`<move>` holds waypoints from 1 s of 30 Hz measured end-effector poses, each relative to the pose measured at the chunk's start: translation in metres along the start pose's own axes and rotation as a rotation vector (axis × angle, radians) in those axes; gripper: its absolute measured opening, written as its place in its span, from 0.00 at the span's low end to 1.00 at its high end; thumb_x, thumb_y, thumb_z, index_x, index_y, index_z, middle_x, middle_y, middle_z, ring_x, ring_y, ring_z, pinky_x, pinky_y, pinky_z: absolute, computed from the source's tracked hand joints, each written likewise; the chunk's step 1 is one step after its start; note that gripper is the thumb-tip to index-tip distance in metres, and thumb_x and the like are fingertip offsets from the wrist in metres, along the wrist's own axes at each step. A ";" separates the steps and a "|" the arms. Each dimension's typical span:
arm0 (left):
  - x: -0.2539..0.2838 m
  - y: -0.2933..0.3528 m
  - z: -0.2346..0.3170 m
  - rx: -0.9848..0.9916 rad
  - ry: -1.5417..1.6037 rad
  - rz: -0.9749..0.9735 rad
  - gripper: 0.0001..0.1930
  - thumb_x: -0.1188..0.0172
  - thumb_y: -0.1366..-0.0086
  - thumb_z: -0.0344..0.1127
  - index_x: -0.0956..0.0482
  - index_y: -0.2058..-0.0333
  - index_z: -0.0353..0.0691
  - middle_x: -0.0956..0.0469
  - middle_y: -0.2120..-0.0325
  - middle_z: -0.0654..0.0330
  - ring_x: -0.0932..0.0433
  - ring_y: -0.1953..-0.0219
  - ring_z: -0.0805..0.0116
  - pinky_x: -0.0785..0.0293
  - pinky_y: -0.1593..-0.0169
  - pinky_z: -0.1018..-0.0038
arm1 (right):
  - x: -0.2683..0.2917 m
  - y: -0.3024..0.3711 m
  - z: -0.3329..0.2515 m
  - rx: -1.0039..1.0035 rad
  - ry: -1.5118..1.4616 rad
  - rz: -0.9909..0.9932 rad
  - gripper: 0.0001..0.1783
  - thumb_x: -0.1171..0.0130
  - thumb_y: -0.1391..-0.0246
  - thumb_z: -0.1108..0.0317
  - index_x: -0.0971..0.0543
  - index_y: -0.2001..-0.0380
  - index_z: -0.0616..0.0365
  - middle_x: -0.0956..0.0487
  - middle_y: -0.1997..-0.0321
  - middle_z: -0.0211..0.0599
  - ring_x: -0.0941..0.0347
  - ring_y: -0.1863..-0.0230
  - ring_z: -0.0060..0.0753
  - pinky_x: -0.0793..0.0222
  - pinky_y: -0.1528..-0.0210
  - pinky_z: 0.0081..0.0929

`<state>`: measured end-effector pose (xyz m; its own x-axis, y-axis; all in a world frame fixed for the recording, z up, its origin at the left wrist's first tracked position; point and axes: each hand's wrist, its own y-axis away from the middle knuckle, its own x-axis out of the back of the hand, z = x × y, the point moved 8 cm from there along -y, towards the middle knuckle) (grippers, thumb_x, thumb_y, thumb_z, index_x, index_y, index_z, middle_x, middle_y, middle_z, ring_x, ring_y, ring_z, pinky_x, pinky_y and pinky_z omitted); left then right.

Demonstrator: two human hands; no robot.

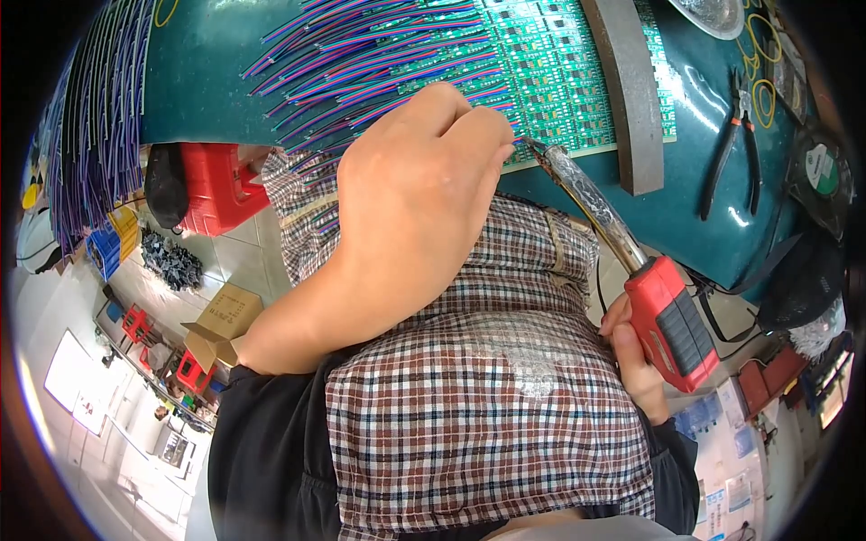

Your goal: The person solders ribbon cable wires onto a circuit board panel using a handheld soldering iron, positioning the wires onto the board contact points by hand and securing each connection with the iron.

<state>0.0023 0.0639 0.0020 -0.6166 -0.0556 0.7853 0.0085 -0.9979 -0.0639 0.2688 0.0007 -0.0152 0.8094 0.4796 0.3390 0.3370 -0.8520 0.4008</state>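
Note:
My left hand (415, 176) reaches over the near edge of a green circuit board panel (564, 86), its fingertips pinched on thin coloured wires. Most of those wires are hidden under the hand; short ends show at the fingertips. In my right hand (636, 356) is a soldering iron (667, 316) with a red and black handle and a long metal barrel. Its dark tip meets the panel's near edge, right beside the left fingertips. Whether the tip touches a wire, I cannot tell. Rows of blue, pink and black wires (361, 68) fan leftward from the panel.
A grey metal bar (627, 99) lies across the panel. To its right are orange-and-black cutting pliers (735, 149), a metal dish (713, 13) and a small black fan (819, 171). Bundled wires (99, 126) hang off the table's left side, near a red stool (212, 185).

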 end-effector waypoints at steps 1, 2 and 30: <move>0.000 0.000 0.000 0.000 0.001 0.002 0.04 0.31 0.41 0.28 0.16 0.67 0.41 0.22 0.72 0.61 0.24 0.77 0.64 0.30 0.75 0.71 | 0.000 0.000 0.000 -0.005 0.001 -0.003 0.09 0.33 0.51 0.68 0.18 0.66 0.60 0.20 0.73 0.35 0.20 0.74 0.36 0.26 0.69 0.29; 0.000 0.000 0.000 0.000 0.000 0.003 0.04 0.31 0.41 0.28 0.16 0.67 0.41 0.22 0.72 0.61 0.24 0.77 0.64 0.30 0.75 0.71 | 0.000 0.000 0.001 -0.010 0.003 -0.005 0.09 0.33 0.51 0.68 0.18 0.66 0.60 0.20 0.73 0.35 0.21 0.74 0.36 0.26 0.69 0.29; 0.000 0.002 0.003 -0.003 -0.038 0.017 0.05 0.29 0.42 0.29 0.17 0.68 0.41 0.24 0.73 0.61 0.27 0.80 0.65 0.31 0.76 0.70 | 0.002 0.002 -0.003 -0.119 -0.162 0.038 0.07 0.34 0.48 0.70 0.19 0.66 0.61 0.20 0.73 0.35 0.22 0.72 0.31 0.26 0.66 0.28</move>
<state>0.0052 0.0616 0.0035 -0.5857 -0.0735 0.8072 0.0160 -0.9967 -0.0792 0.2695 0.0003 -0.0113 0.8905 0.3996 0.2177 0.2538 -0.8333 0.4911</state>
